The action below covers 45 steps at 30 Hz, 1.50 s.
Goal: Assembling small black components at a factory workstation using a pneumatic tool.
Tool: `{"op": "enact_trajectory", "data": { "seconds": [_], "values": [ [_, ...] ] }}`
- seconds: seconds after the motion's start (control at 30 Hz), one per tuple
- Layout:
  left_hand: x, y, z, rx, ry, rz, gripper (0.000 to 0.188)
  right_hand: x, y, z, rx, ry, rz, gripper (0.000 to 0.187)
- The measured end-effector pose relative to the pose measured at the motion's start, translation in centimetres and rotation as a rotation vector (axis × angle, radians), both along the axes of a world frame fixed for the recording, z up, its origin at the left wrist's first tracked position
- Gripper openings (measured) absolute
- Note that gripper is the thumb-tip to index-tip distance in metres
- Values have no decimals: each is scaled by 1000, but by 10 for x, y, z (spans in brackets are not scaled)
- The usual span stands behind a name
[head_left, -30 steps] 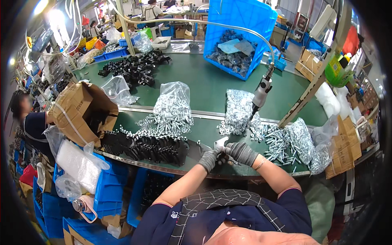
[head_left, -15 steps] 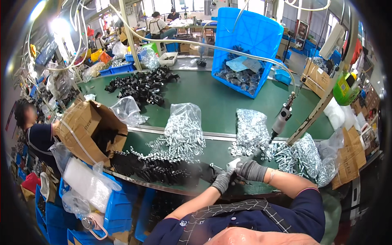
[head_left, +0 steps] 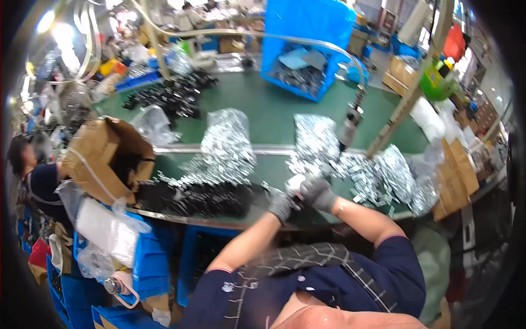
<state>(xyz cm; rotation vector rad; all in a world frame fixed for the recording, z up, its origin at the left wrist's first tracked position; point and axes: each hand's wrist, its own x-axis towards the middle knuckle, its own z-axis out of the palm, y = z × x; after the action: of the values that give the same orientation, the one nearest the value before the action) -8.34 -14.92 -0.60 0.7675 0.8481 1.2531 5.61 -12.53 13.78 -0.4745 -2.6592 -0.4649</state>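
Observation:
Both my hands wear grey knitted gloves and meet over the near edge of the green bench. My left hand (head_left: 281, 205) is closed, with a small dark part (head_left: 297, 203) showing at its fingers. My right hand (head_left: 319, 194) is closed beside it, and a whitish piece (head_left: 296, 182) shows between the two hands. Blur hides its kind and which hand grips it. Just beyond my hands lies a clear bag of shiny metal parts (head_left: 316, 137), with loose pieces spilling from it. A hanging power screwdriver (head_left: 349, 127) points down beside that bag.
Left of my hands lie a row of black parts (head_left: 203, 198) and another bag of metal pieces (head_left: 227, 140). An open cardboard box (head_left: 101, 159) stands further left, near a co-worker (head_left: 41, 181). Metal pins (head_left: 367, 178) lie to the right. A tilted blue bin (head_left: 307, 33) stands behind.
The whole view has shifted, so the bench appears higher and further left, and the picture is more blurred. My hands remain together at the bench edge with the whitish piece between them.

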Motion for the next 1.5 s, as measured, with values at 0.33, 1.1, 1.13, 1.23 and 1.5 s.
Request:
{"op": "enact_trajectory", "data": {
  "seconds": [0.33, 1.1, 1.13, 1.23, 1.5],
  "values": [
    [63, 65, 34, -428, -109, -46, 18, 70, 97, -42, -266, -428, -102, 24],
    [107, 124, 5, -459, -23, 30, 26, 123, 256, -28, -1143, 1261, 86, 51],
    [108, 126, 1, -443, -15, 55, 26, 108, 227, -19, -1224, 1398, 319, 47],
    [112, 135, -5, -415, 6, 91, 27, 95, 183, -18, -1281, 1388, 283, 45],
    [110, 136, -3, -429, 51, 100, 26, 85, 161, -43, -1287, 1230, 250, 53]
  ]
}}
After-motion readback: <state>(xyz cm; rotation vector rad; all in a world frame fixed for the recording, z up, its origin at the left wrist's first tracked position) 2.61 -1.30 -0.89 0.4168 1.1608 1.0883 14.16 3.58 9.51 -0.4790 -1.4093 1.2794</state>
